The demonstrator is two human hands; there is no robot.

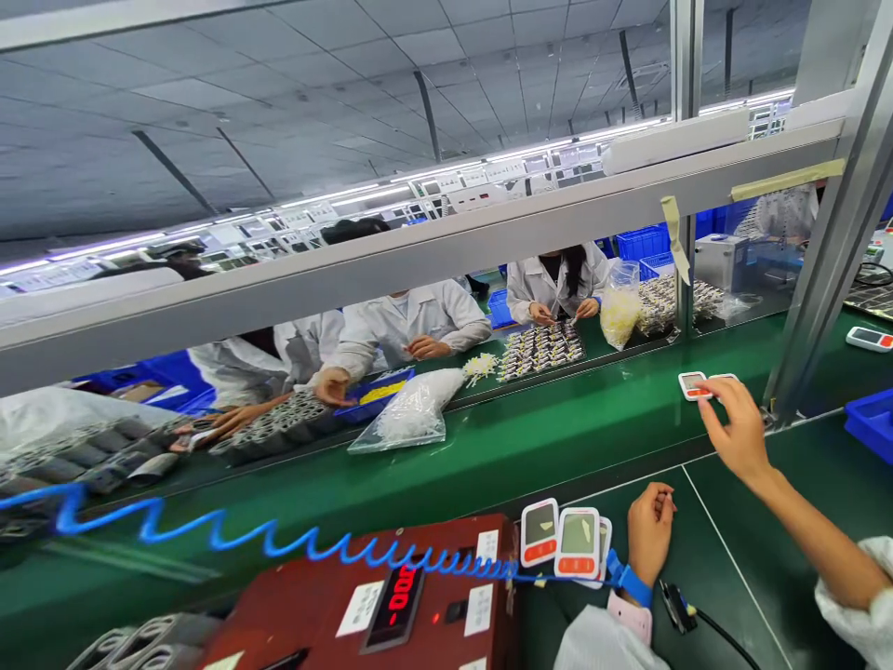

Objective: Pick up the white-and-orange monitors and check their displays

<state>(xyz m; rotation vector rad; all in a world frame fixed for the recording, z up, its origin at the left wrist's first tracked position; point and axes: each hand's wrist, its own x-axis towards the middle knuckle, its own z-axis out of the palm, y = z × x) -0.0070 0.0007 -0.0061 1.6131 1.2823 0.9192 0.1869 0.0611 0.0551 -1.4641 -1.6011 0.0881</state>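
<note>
Head view, looking across a green tabletop [530,447] toward a facing row of seated people in white coats. Right hand [736,430] is extended forward, its fingertips [713,391] pinching the near edge of a small white device with an orange button [693,384], which lies on the green surface just beside the base of a slanted metal post [816,279]. Left hand [648,532] rests low on the tabletop, fingers curled loosely inward with nothing visibly held; a blue wrist strap [632,582] circles the wrist, joined to a blue coiled cord [279,540]. Just left of this hand stand three similar white devices [565,542], upright and touching one another. Beside them sits a red box with a lit digital display [363,605]. Farther off, a clear plastic bag [411,414] lies on the green surface.
</note>
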